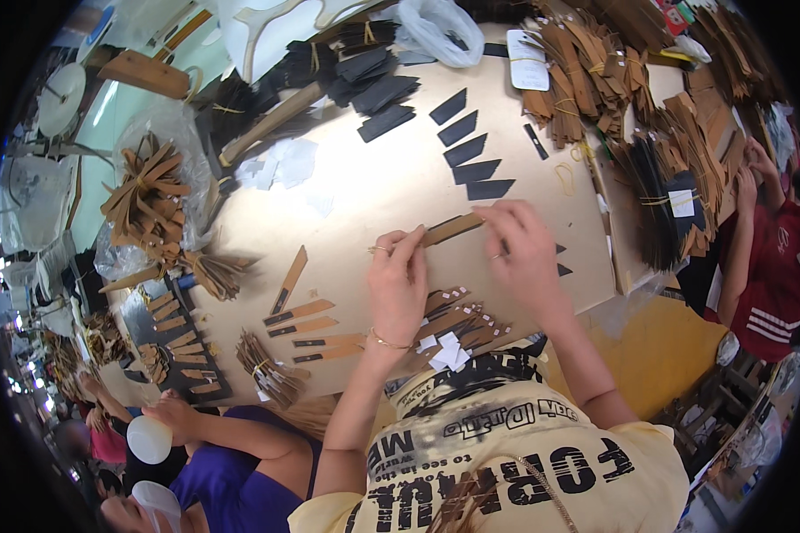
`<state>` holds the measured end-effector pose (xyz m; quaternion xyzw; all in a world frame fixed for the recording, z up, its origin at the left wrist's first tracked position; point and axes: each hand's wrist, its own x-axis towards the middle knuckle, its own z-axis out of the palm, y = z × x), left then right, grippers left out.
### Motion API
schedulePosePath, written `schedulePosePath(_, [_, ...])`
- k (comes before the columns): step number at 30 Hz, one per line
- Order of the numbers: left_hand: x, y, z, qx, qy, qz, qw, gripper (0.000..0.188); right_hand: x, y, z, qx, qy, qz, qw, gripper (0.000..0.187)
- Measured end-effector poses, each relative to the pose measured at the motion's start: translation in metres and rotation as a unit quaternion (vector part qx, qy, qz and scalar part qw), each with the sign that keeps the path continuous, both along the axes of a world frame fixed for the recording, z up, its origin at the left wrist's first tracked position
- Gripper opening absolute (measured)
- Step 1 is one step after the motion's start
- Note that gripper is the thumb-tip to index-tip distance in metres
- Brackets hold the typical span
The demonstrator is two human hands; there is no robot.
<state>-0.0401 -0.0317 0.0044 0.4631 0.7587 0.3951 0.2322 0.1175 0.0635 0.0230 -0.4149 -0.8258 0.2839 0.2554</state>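
Note:
Between my two hands, above the table, is a narrow strip (453,229), brown on its face with a dark edge. My left hand (396,277) pinches its left end between thumb and fingers. At the other end, the fingers of my right hand (523,253) close on the strip's tip. Beyond my hands lies a slanted row of black strips (471,151) with angled ends. To the left, brown strips with dark ends (304,311) lie spread in a fan. Close to my body, more brown strips (471,322) with small white tags are partly covered by my left arm.
Brown strip bundles (587,75) crowd the far right; a dark bundle (653,200) stands nearer. Black pieces (378,93) and a clear plastic bag (440,31) lie at the back. A wooden-handled tool (271,124) rests left. Co-workers sit left, in purple (231,466), and right, in red (769,275).

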Motion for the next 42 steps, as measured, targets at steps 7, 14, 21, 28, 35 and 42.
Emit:
schedulePosePath(7, [-0.003, 0.002, 0.007, 0.03, -0.13, 0.022, 0.991, 0.037, -0.041, -0.019, -0.008, -0.056, -0.021, 0.091, 0.994, 0.03])
schedulePosePath(14, [-0.004, 0.002, -0.002, 0.082, -0.046, 0.038, 0.995, 0.022, -0.029, 0.002, -0.012, -0.359, 0.091, -0.015, 0.929, 0.021])
schedulePosePath(21, [0.005, 0.005, -0.016, 0.024, 0.06, 0.035, 0.997, 0.014, -0.026, 0.009, -0.017, -0.343, 0.107, 0.01, 0.933, 0.022])
schedulePosePath(28, [0.004, 0.007, -0.015, 0.009, 0.053, 0.036, 0.998, 0.01, -0.023, 0.013, -0.015, -0.396, 0.109, 0.022, 0.912, 0.03])
schedulePosePath(35, [0.02, 0.018, -0.017, -0.004, 0.093, 0.098, 0.991, 0.011, -0.023, 0.01, -0.032, -0.383, 0.19, -0.059, 0.902, 0.031])
schedulePosePath(42, [-0.002, 0.013, -0.018, 0.042, -0.001, 0.09, 0.995, 0.016, -0.023, 0.013, -0.03, -0.369, 0.159, -0.055, 0.914, 0.033])
